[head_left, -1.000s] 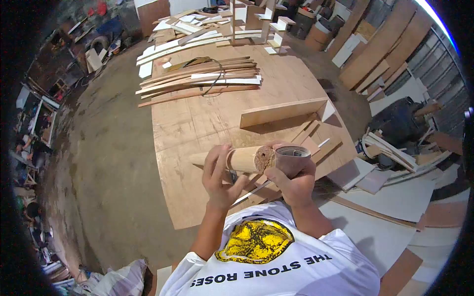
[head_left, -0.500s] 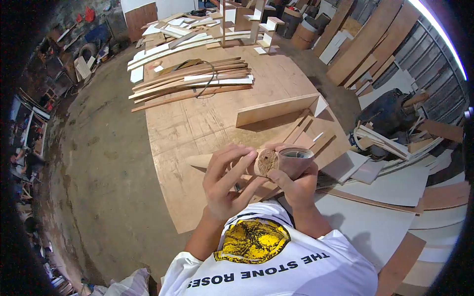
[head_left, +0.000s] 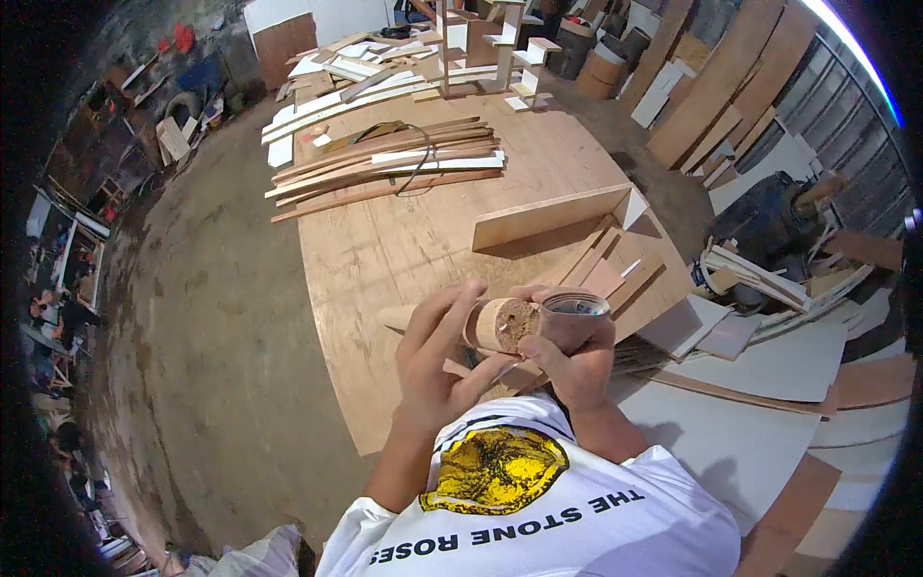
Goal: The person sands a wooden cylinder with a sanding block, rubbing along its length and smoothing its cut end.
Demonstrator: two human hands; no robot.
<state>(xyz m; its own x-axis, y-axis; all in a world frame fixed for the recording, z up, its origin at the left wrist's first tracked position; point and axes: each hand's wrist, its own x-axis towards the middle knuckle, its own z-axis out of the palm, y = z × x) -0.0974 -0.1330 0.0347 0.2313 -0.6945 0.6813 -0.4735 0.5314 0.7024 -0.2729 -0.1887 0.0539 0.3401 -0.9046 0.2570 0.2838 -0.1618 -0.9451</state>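
Observation:
My left hand (head_left: 430, 361) is closed around a tapered wooden leg (head_left: 495, 324), its fingers over the top and thumb beneath. The leg lies roughly level; its narrow tip pokes out left of the hand, and its rough, round end face points right with a small dark mark on it. In my right hand (head_left: 583, 373) is a rolled piece of sandpaper (head_left: 569, 332), curled like a tube with printing on its inner side. The roll sits right beside the leg's end, and my right thumb touches the rim of that end face.
Below my hands stands a plywood-topped table (head_left: 370, 260). On it are a long upright board (head_left: 553, 217), a bundle of wood strips (head_left: 385, 163) and white-and-wood pieces at the far end. White panels (head_left: 740, 423) lie to the right; concrete floor (head_left: 207, 288) extends left.
The leg has turned slightly, so more of its side near the end shows, and the left fingers sit a little further back from the end. The view has shifted slightly.

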